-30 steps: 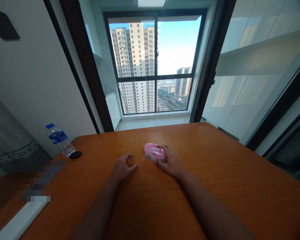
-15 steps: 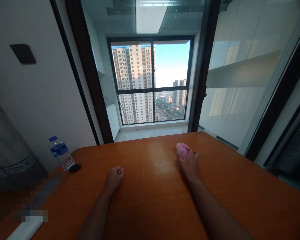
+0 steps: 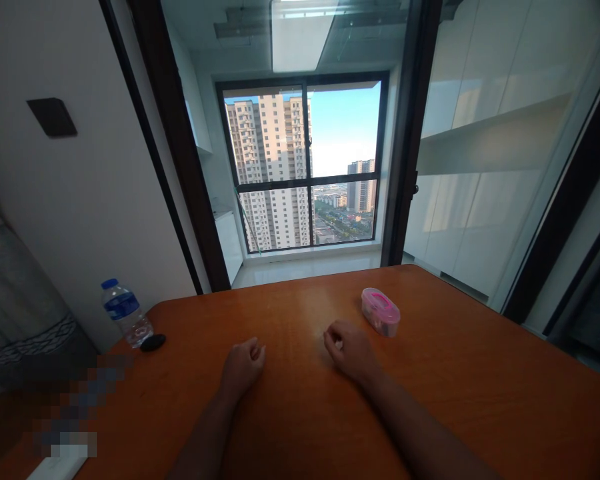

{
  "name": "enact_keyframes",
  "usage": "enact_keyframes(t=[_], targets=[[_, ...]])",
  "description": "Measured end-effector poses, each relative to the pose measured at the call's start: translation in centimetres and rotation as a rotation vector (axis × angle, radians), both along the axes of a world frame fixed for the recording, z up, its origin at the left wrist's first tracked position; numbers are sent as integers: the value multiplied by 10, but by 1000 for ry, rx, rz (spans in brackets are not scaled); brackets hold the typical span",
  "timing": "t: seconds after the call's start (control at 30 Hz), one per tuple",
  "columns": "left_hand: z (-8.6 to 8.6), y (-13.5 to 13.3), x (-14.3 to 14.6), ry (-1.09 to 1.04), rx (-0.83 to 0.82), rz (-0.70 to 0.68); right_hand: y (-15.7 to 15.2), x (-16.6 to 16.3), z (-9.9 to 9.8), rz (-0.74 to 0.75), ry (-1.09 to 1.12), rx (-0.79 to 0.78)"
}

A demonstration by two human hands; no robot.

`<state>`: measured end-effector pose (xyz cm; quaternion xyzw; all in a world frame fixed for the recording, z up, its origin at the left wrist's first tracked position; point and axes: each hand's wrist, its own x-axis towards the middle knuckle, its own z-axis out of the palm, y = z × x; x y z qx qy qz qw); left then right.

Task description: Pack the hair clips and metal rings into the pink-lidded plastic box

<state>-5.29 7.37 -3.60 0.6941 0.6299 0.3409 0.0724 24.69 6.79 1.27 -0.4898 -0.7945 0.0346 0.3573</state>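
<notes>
Right grip [image 3: 351, 350] has released the pink plastic box [image 3: 381, 312], curling empty nearby.

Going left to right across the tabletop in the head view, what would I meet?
Water bottle → black oval object → left hand → right hand → pink plastic box
</notes>
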Motion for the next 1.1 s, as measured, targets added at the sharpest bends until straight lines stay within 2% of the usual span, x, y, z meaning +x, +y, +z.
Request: enact_keyframes(t=[0.17, 0.47, 1.1], targets=[[-4, 1, 6, -24, -40, -90, 2, -15, -15, 153, -101, -148], [-6, 1, 5, -14, -76, -138, 9, -7, -13, 177, -87, -281], [-4, 0, 6, 45, -75, -140, 8, -10, -13, 181, -60, -282]])
